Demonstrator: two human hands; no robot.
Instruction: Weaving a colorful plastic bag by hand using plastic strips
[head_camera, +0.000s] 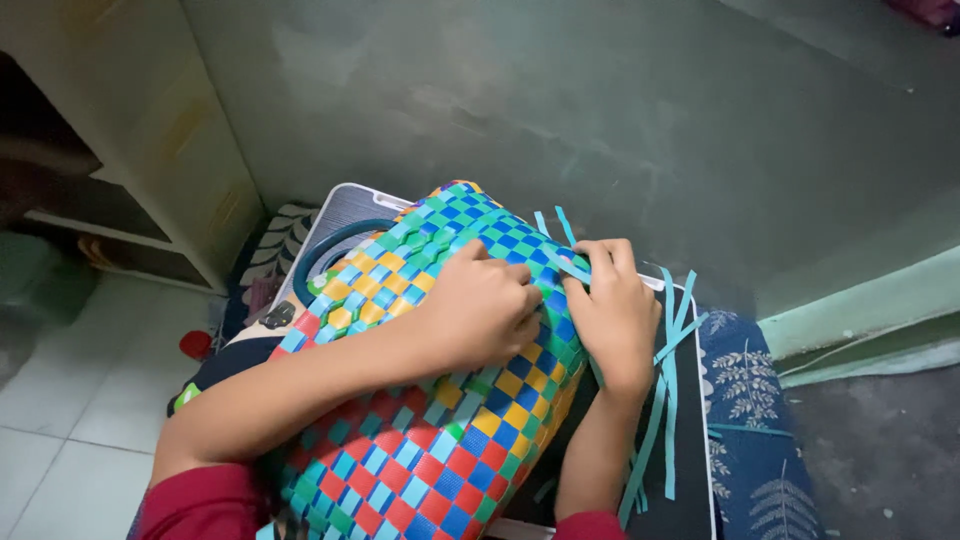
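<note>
Woven basket (420, 440) of flat plastic strips lies tilted across the person's lap and a dark board-like surface (690, 500) with a pale rim, its checkered weave running red, blue and green nearest the camera, then yellow, orange and teal toward the far end. Strips cross over and under in small glossy squares, and the body is boxy with rounded corners. Dark red sleeves (200, 505) show at the bottom edge, both forearms reaching up over the weave.

Left hand (480, 310) rests on top of the basket with its fingers (515, 300) curled down and pressed against the weave; whether they pinch a strip I cannot tell. Right hand (612, 310) sits at the basket's right edge, touching it, fingers (600, 262) bent and closed on a loose teal strip (568, 262) that sticks out from the weave. More loose teal strips (668, 400), thin and ribbon-like, hang down past the right wrist over the dark surface.

Just right of the board lies a blue cloth (750, 440) printed with pale fern leaves. At the basket's far left a round teal handle (335, 250) curves out. Beyond stands a cream cabinet (190, 150) on white floor tiles (60, 400), and a dull green wall (600, 100) fills the back
</note>
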